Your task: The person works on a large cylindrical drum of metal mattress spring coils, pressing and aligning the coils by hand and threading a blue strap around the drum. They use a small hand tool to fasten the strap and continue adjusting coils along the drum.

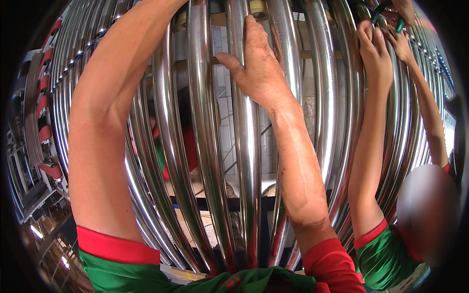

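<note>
My left arm reaches up past the top edge, so its hand is out of sight. Over the shiny metal rollers of a conveyor, my right hand is stretched forward, thumb spread and holding nothing. It appears to rest on a roller, though contact is hard to make out. At the right, a co-worker's hands reach over the rollers near a green loop-shaped piece. Another hand is beside that piece at the upper right.
Pale round fittings sit under the rollers at the top. Through the gaps show the tiled floor, a shoe, and red and green cloth. Red pads line a frame at the left. The co-worker's green sleeve is close on my right.
</note>
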